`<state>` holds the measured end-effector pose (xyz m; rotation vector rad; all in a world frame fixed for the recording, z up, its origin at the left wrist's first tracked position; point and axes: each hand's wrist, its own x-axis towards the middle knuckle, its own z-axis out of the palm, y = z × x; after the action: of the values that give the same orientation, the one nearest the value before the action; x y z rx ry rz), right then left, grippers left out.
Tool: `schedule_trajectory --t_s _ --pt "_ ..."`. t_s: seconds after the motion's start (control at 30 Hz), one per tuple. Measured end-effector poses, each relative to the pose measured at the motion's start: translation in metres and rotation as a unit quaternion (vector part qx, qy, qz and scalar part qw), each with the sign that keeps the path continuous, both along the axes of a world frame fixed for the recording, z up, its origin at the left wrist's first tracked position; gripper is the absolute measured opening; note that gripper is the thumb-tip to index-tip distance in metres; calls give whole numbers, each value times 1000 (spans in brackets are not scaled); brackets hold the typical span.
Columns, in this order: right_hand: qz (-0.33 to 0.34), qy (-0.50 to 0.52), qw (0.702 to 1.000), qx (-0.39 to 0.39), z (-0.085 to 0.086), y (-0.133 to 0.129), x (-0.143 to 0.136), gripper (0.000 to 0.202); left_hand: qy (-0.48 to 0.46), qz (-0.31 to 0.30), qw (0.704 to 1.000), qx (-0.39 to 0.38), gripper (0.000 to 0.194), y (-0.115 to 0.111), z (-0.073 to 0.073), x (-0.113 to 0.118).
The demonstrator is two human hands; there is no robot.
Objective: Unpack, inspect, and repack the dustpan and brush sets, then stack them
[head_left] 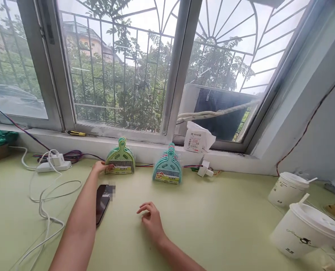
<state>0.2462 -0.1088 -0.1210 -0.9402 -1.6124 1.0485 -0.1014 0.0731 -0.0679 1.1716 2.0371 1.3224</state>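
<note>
My left hand (101, 166) is at the left edge of a green dustpan-and-brush set (120, 160), its fingers around that edge. The set stands upright by the window sill. To its right stands a stack of turquoise dustpan-and-brush sets (167, 165), also upright with a yellow label on the front; nothing touches it. My right hand (151, 220) hovers over the middle of the table, fingers loosely curled and apart, holding nothing. A black phone (102, 205) lies beside my left forearm.
A power strip (54, 165) with white cables lies on the green table (212, 226) at left. A white plug (205, 169) sits right of the sets. Two lidded white cups (308, 231) stand at far right. The sill holds a paper bag (197, 138) and a yellow cutter (77, 133).
</note>
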Motion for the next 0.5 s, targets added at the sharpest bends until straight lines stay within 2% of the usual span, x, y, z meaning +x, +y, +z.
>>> schedule_trajectory --t_s 0.1,0.2,0.27,0.4,0.47,0.5 --pt "6 5 1000 9 0 -2 1 37 -39 -74 997 -4 52 -15 8 18" --pt "11 10 1000 20 -3 -1 1 36 -93 -141 985 36 47 -30 23 38" --pt "10 10 1000 26 -6 1 2 34 -119 -129 983 55 39 -40 39 53" --pt "-10 7 999 31 -8 3 5 31 -204 -28 973 103 34 -69 76 93" --pt "-50 8 998 34 -6 0 9 30 -269 -24 952 146 32 -89 85 118" --pt "-82 10 996 42 -5 -3 12 31 -304 -51 938 159 30 -101 86 132"
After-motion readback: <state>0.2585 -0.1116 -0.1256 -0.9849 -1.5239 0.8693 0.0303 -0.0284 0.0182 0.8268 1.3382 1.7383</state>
